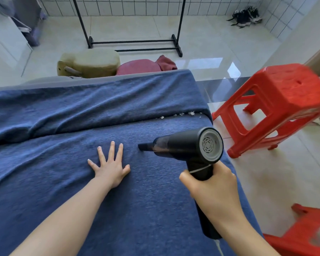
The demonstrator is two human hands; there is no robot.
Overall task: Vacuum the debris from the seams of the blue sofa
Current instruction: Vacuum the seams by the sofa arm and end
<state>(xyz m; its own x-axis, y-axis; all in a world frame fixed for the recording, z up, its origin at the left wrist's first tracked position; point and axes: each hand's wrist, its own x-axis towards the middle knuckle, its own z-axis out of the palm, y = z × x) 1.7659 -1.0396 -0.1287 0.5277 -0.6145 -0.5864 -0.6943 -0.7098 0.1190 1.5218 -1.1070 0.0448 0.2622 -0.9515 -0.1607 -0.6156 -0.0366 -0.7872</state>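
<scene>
Right hand (216, 189) grips vacuum (188, 145); left hand (111, 169) flat.

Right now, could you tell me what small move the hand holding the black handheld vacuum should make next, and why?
Probably swing the black handheld vacuum in the right hand up toward the white debris flecks in the blue sofa's seam; its nozzle points at bare fabric near the flat left hand.

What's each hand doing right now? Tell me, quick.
Left hand: open, fingers spread flat on the blue sofa, holding nothing.
Right hand: closed, fingers curled round the handle of the handheld vacuum.
</scene>
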